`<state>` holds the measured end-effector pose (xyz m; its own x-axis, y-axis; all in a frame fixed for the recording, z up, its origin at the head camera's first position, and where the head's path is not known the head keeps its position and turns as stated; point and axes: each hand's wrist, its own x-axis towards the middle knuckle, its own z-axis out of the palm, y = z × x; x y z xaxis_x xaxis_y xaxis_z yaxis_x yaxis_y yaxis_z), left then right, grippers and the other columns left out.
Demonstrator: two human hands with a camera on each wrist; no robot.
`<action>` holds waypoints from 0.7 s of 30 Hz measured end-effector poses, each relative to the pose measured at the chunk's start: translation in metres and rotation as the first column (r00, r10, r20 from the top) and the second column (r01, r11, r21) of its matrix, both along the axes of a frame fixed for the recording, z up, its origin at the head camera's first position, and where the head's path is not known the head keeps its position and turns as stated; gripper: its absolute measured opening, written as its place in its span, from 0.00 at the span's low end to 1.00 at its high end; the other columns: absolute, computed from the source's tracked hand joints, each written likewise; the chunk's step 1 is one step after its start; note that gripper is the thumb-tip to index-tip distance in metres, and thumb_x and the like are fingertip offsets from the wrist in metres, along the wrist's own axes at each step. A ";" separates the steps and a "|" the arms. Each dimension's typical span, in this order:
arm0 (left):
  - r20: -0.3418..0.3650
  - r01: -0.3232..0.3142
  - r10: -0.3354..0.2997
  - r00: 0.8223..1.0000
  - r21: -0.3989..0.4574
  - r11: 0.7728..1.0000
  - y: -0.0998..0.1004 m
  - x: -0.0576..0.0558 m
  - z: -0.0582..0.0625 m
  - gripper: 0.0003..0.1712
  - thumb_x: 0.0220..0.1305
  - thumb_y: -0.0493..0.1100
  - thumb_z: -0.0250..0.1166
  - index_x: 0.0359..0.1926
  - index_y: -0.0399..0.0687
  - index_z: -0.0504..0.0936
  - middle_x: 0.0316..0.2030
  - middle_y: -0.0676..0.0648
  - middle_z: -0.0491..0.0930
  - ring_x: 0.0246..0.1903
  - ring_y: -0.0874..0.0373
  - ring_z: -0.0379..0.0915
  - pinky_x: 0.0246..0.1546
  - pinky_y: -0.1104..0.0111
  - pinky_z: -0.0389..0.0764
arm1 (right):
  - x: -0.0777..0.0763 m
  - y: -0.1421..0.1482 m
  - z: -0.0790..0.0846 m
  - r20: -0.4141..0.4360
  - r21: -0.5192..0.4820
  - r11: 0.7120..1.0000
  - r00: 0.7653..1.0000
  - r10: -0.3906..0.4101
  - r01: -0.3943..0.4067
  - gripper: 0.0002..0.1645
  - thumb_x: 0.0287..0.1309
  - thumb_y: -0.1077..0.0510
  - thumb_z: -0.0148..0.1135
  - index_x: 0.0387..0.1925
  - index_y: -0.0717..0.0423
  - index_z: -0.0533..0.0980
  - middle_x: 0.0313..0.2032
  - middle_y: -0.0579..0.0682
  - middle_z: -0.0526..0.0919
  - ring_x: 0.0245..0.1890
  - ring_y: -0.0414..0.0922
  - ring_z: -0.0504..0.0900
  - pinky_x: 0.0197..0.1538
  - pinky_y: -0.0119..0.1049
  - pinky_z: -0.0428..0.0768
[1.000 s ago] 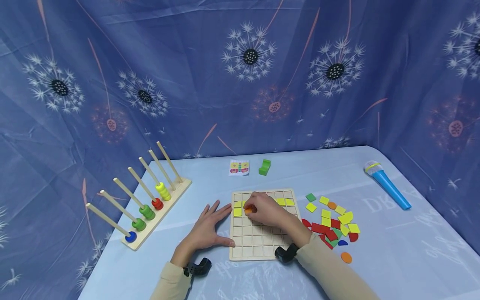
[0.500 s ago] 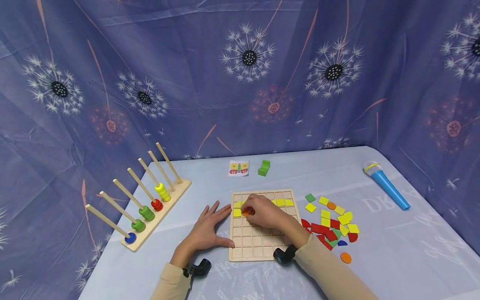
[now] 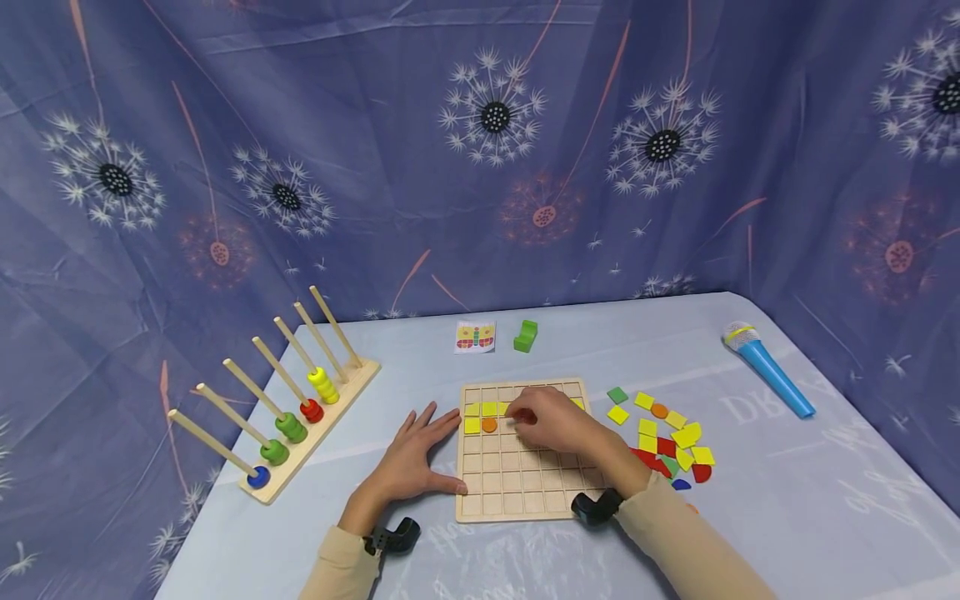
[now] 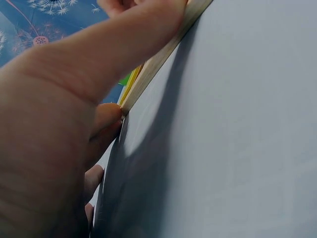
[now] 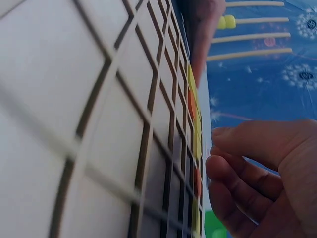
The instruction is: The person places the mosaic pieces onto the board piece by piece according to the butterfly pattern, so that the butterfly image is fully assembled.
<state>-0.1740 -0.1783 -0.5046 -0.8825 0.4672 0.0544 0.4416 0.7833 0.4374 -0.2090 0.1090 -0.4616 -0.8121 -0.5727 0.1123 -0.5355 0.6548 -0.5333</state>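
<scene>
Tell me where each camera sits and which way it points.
Head: worn on the head, facing forward and down at the grid board; shows left hand and right hand.
Left wrist: worn there, facing the board's edge and table; shows mainly left hand.
Right wrist: worn there, facing low across the board; shows right hand, part of left.
Shared by head and right wrist: peg rack.

On the pale-blue tablecloth [image 3: 600, 333], you can make out only the faint capitals "DR" [image 3: 753, 407], near the toy microphone [image 3: 772, 375]; you cannot decipher the cursive script [image 3: 870, 493] elsewhere on it.
</scene>
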 end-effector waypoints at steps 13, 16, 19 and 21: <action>0.012 0.034 -0.035 0.999 0.006 0.999 -0.001 0.001 0.001 0.65 0.35 0.79 0.68 0.73 0.57 0.60 0.71 0.62 0.54 0.73 0.51 0.35 0.69 0.53 0.34 | 0.006 0.058 0.001 0.027 -0.096 0.988 0.992 -0.122 0.124 0.13 0.56 0.60 0.68 0.44 0.53 0.83 0.33 0.37 0.79 0.31 0.36 0.75 0.35 0.33 0.78; 0.011 0.035 -0.036 0.999 0.008 0.999 -0.002 0.001 0.001 0.65 0.35 0.79 0.68 0.73 0.57 0.60 0.71 0.62 0.54 0.73 0.51 0.35 0.69 0.53 0.34 | 0.006 0.073 -0.001 0.024 -0.097 0.980 0.984 -0.175 0.176 0.12 0.56 0.61 0.67 0.44 0.53 0.83 0.34 0.39 0.79 0.32 0.38 0.75 0.35 0.35 0.78; 0.008 0.039 -0.039 0.999 0.014 0.999 -0.001 0.001 0.001 0.65 0.35 0.79 0.68 0.73 0.56 0.60 0.71 0.62 0.55 0.73 0.51 0.35 0.69 0.52 0.34 | 0.006 0.088 -0.004 0.032 -0.070 0.967 0.969 -0.244 0.246 0.13 0.55 0.60 0.68 0.44 0.53 0.83 0.34 0.41 0.79 0.32 0.39 0.75 0.37 0.37 0.78; 0.000 0.041 -0.041 0.999 0.025 0.999 -0.002 0.001 0.001 0.65 0.35 0.79 0.68 0.73 0.55 0.61 0.71 0.61 0.56 0.73 0.50 0.36 0.69 0.51 0.35 | 0.007 0.097 -0.006 0.040 -0.036 0.957 0.957 -0.288 0.289 0.14 0.54 0.59 0.69 0.45 0.53 0.83 0.35 0.42 0.79 0.33 0.40 0.75 0.39 0.39 0.78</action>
<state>-0.1733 -0.1798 -0.5035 -0.8624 0.5018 0.0663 0.4733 0.7531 0.4571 -0.2024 0.2061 -0.4680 -0.9458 -0.3089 0.1006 -0.3082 0.7557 -0.5778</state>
